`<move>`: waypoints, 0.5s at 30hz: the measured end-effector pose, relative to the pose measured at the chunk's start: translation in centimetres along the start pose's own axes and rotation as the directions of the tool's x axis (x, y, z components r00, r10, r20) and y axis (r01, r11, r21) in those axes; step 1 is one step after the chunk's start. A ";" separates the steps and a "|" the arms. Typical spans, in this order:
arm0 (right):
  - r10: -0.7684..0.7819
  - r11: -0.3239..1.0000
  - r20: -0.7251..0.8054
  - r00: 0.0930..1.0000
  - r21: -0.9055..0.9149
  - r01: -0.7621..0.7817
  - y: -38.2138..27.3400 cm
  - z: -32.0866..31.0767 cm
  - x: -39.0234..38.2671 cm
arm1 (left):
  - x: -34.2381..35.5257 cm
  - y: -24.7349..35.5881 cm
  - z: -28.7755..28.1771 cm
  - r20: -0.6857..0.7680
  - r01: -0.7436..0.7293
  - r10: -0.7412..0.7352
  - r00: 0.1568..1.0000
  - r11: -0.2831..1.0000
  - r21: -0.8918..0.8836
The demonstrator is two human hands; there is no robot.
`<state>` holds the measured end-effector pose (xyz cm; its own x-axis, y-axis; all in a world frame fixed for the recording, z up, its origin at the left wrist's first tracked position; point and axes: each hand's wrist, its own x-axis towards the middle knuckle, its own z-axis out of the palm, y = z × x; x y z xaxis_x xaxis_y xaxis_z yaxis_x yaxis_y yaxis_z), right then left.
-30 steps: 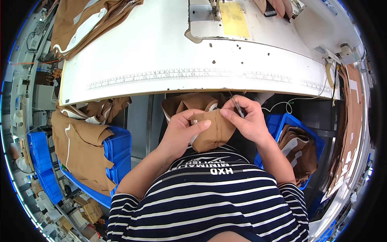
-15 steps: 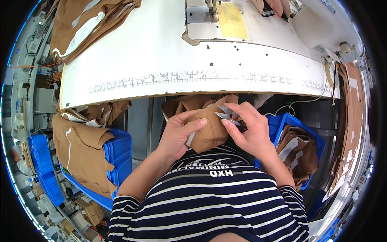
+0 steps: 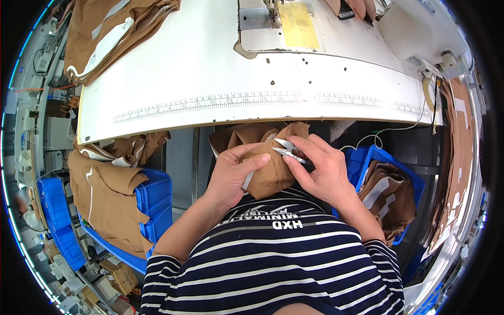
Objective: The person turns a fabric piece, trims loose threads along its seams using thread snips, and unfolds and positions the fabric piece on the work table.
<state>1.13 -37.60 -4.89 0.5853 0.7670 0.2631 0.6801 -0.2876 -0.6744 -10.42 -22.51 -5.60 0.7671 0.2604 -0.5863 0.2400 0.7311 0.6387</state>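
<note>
My left hand (image 3: pixel 236 170) pinches a brown fabric piece (image 3: pixel 266 177) with a stitched seam and a narrow light strip at its left edge, held below the table's front edge. My right hand (image 3: pixel 323 168) holds small metal thread snips (image 3: pixel 284 149), their two pointed blades apart over the fabric's upper seam, just right of my left thumb. More brown fabric (image 3: pixel 237 134) hangs behind the held piece.
A white sewing table (image 3: pixel 184 73) with a printed ruler carries a sewing machine (image 3: pixel 399 31) and a brown fabric stack (image 3: pixel 107 37). Blue bins (image 3: pixel 160 199) (image 3: pixel 365 157) with brown pieces flank me. More fabric (image 3: pixel 451 136) hangs at right. A person (image 3: pixel 26 210) is at the far left.
The snips in my right hand have turned from upright to pointing left across the fabric and moved slightly left. The fabric's upper part now stands up more behind the blades.
</note>
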 end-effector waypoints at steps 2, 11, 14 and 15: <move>0.010 1.000 0.003 1.000 0.001 -0.010 -0.1 0.0 0.0 | -0.1 -0.1 0.1 -0.008 -0.018 0.018 1.000 1.000 0.010; 0.111 0.981 -0.095 0.989 0.172 -0.094 0.0 1.2 -0.4 | -0.3 -0.9 0.0 0.002 -0.050 0.050 0.999 0.988 0.150; 0.152 0.960 -0.147 0.977 0.259 -0.111 1.0 1.1 0.0 | -0.6 -1.2 0.0 0.054 -0.020 0.010 0.999 0.982 0.190; 0.071 0.952 -0.138 0.988 0.304 -0.025 1.3 0.7 0.0 | -0.6 -1.1 0.0 0.044 -0.022 0.012 0.999 0.974 0.226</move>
<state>1.71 -37.55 -6.29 0.6874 0.6579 0.3078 0.4983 -0.1189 -0.8588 -11.14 -23.41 -5.97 0.7954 0.2414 -0.5559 0.3513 0.5638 0.7475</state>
